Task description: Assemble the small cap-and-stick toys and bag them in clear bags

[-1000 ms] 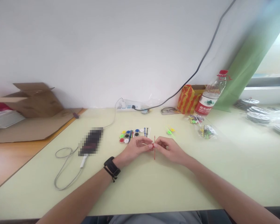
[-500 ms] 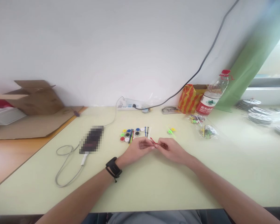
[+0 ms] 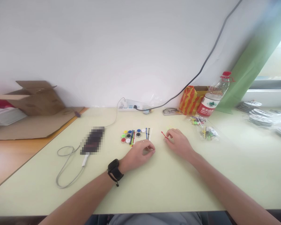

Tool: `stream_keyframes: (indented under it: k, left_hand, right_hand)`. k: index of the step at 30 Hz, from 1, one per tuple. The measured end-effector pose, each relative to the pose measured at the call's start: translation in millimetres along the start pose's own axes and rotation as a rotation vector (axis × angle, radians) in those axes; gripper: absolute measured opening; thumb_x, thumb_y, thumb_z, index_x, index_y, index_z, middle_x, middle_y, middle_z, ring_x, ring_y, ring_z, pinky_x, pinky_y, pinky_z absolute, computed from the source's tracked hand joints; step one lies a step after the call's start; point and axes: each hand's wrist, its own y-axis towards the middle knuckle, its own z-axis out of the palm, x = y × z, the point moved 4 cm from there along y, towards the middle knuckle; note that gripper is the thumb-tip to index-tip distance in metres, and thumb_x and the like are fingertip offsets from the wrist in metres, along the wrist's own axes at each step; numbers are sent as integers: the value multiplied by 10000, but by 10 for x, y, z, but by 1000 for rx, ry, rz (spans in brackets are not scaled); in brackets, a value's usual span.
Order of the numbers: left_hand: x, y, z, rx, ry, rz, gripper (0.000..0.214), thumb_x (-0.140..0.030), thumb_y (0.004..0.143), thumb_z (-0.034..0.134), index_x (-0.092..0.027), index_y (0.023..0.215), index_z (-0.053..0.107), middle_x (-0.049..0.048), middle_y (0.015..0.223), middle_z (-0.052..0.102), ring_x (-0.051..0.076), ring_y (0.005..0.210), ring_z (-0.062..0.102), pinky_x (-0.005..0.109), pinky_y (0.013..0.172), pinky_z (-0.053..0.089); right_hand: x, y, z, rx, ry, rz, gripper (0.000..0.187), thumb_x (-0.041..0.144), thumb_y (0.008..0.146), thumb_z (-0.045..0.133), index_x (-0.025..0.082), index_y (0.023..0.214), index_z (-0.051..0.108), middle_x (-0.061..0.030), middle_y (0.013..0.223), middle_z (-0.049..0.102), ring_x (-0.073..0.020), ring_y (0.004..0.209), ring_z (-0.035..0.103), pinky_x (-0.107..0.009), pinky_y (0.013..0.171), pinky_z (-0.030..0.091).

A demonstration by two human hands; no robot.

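Note:
My right hand (image 3: 178, 142) pinches a small red plastic arrow (image 3: 163, 133) between thumb and fingertips, its point sticking out to the upper left. To its left, my left hand (image 3: 140, 153) rests low over the table, thumb and index fingertip together. Whatever that pinch may contain is too small or hidden to make out. Just beyond the left hand lie several round coloured discs (image 3: 123, 140) and a cluster of coloured arrows (image 3: 132, 136). A blue arrow (image 3: 146, 133) and a black arrow (image 3: 148, 133) lie side by side, with a white strip next to them.
A pixelated dark device (image 3: 93, 140) with a cable lies at left. Along the back are a power strip (image 3: 126, 109), glasses (image 3: 170, 111), a striped bag (image 3: 189, 100) and a large bottle (image 3: 207, 106). Small plastic bags of parts (image 3: 210, 133) and stacked discs (image 3: 260, 119) are at right.
My hands have come apart. The right hand has moved right and slightly away from me with the red arrow, now covering most of the green piece; the left hand has shifted slightly nearer.

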Motion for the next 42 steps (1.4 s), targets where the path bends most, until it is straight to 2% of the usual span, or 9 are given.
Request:
stream_keyframes:
  k: [6, 13, 19, 22, 26, 31, 33, 38, 42]
  left_hand:
    - [30, -8, -21, 6, 52, 0, 88, -269, 954, 604, -225, 955, 680, 66, 1014, 717, 209, 947, 663, 330, 855, 547]
    - [122, 27, -195, -211, 367, -7, 148, -237, 942, 605, -244, 1070, 680, 67, 1148, 702, 287, 1139, 587, 462, 1051, 424]
    - [241, 35, -337, -328, 565, -100, 250, -295, 913, 648, -236, 1152, 695, 97, 1158, 734, 344, 1079, 561, 454, 885, 443]
    - [288, 37, -345, -319, 611, -137, 248, -322, 897, 670, -227, 1120, 719, 106, 1066, 762, 364, 1056, 559, 449, 829, 428]
    - [235, 31, -317, -303, 496, -133, 146, -326, 920, 651, -243, 1002, 738, 75, 986, 765, 327, 1026, 584, 431, 832, 438]
    - [41, 10, -127, -25, 177, 22, 154, -356, 948, 660, -286, 1030, 770, 42, 1018, 767, 256, 999, 621, 397, 917, 482]
    - [-5, 2, -84, 23, 137, 67, 191, -362, 964, 647, -293, 1100, 764, 45, 1095, 766, 256, 1058, 611, 392, 954, 487]
    - [52, 14, -152, -67, 372, 84, 337, -391, 998, 601, -261, 1295, 693, 80, 1352, 673, 303, 1248, 527, 483, 1109, 408]
    - [145, 26, -163, -39, 537, 36, 464, -423, 1038, 509, -283, 1479, 547, 83, 1553, 509, 333, 1328, 455, 552, 1134, 392]
  right_hand:
    - [-143, 25, -33, -63, -72, 27, 106, 177, 907, 569, 242, 841, 517, -52, 863, 668, -259, 879, 580, -371, 724, 409]
    - [-146, 41, -95, -103, 14, 24, 77, 241, 921, 596, 238, 864, 545, -54, 842, 657, -255, 855, 573, -380, 753, 428]
    - [130, -35, 33, 24, 238, -90, 43, 274, 940, 597, 244, 919, 574, -33, 851, 627, -239, 880, 613, -443, 922, 485]
    - [267, -80, 62, 109, 267, -154, 20, 260, 948, 598, 247, 958, 587, -26, 875, 639, -230, 889, 621, -479, 1007, 464]
    - [336, -105, 45, 198, 279, -152, 52, 243, 949, 595, 233, 999, 602, -48, 931, 663, -229, 893, 619, -415, 860, 504]
    - [347, -105, 21, 222, 264, -147, 43, 262, 969, 583, 228, 980, 608, -41, 891, 658, -220, 861, 606, -375, 796, 483]
    - [365, -109, 22, 240, 271, -155, 67, 260, 987, 559, 229, 957, 610, -37, 873, 663, -215, 845, 600, -362, 779, 471]
    - [417, -118, 13, 261, 284, -169, 143, 263, 1025, 502, 220, 938, 607, -39, 870, 677, -205, 815, 588, -355, 777, 458]
    - [442, -121, 13, 284, 291, -174, 149, 271, 1030, 505, 217, 937, 609, -39, 875, 685, -201, 819, 591, -348, 782, 456]
